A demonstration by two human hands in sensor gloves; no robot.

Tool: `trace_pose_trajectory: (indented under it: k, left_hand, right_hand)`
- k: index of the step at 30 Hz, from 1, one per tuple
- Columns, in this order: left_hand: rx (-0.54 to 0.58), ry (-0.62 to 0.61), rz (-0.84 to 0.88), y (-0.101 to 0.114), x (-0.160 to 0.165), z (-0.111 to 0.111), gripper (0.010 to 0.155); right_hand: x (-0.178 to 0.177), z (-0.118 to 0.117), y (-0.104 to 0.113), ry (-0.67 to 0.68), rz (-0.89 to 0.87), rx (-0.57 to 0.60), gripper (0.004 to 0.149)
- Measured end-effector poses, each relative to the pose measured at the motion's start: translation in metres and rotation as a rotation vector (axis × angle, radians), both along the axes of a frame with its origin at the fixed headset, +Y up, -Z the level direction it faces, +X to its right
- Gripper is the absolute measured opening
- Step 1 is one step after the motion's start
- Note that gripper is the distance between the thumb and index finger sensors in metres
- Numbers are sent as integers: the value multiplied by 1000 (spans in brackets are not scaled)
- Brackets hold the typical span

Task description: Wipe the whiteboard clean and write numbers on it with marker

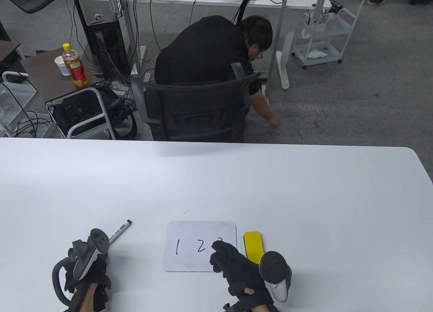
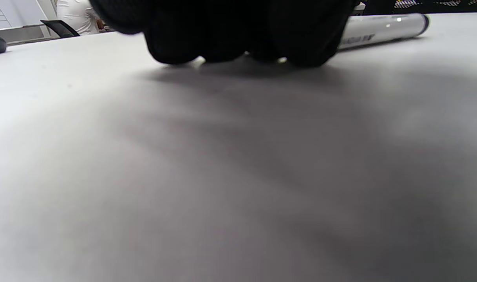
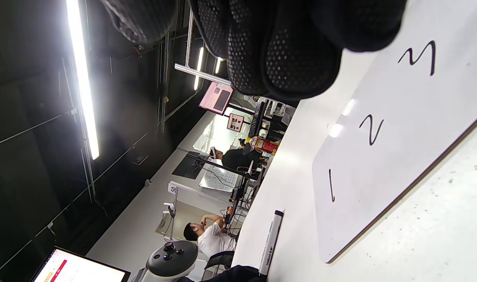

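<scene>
The small whiteboard (image 1: 192, 237) lies near the table's front edge with 1, 2 and 3 written on it in black; the right wrist view shows it too (image 3: 399, 149). My right hand (image 1: 225, 254) hovers over the board's lower right corner and partly covers the 3; its fingers (image 3: 293, 58) are loosely bent and hold nothing. A yellow eraser (image 1: 253, 246) lies just right of the board. The white marker (image 1: 120, 230) lies on the table left of the board. My left hand (image 1: 101, 258) rests on the table at the marker's near end, its fingers (image 2: 238, 35) touching the tabletop beside the marker (image 2: 383, 27).
The white table (image 1: 216, 183) stretches wide behind the board. Beyond its far edge a person in black (image 1: 209, 51) bends down from an office chair (image 1: 192, 112). A bottle (image 1: 74, 66) and a cup stand on a side table at the far left.
</scene>
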State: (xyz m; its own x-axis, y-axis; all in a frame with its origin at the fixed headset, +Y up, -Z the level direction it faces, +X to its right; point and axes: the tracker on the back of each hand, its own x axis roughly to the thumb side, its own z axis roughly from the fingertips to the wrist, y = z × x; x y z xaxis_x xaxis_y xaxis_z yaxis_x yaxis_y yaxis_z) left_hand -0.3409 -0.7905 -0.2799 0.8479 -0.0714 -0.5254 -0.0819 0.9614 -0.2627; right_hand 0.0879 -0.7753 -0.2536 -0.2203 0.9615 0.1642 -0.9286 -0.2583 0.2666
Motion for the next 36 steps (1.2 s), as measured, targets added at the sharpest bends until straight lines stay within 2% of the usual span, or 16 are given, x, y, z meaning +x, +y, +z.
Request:
trace_pose_trajectory:
  k: [9, 13, 15, 21, 24, 30, 32, 36]
  left_hand:
    - [-21, -12, 34, 0, 0, 0, 64]
    - [7, -44, 29, 7, 10, 3, 78]
    - [46, -104, -32, 14, 24, 5, 81]
    - [212, -313, -155, 32, 82, 15, 81]
    - [257, -403, -181, 35, 109, 25, 80]
    - [367, -552, -206, 35, 143, 35, 77]
    - [378, -608, -206, 32, 151, 38, 77]
    - [291, -714, -142, 24, 162, 39, 83]
  right_hand:
    - [2, -1, 0, -12, 23, -1, 57]
    - [5, -2, 1, -45, 91, 10, 58]
    - [6, -2, 2, -79, 168, 17, 58]
    - [5, 0, 7, -166, 452, 136, 60]
    - [1, 4, 10, -221, 598, 228, 61]
    - [-10, 8, 10, -220, 859, 374, 65]
    - [-16, 10, 9, -200, 941, 404, 68]
    - [-28, 12, 4, -105, 1116, 363, 80]
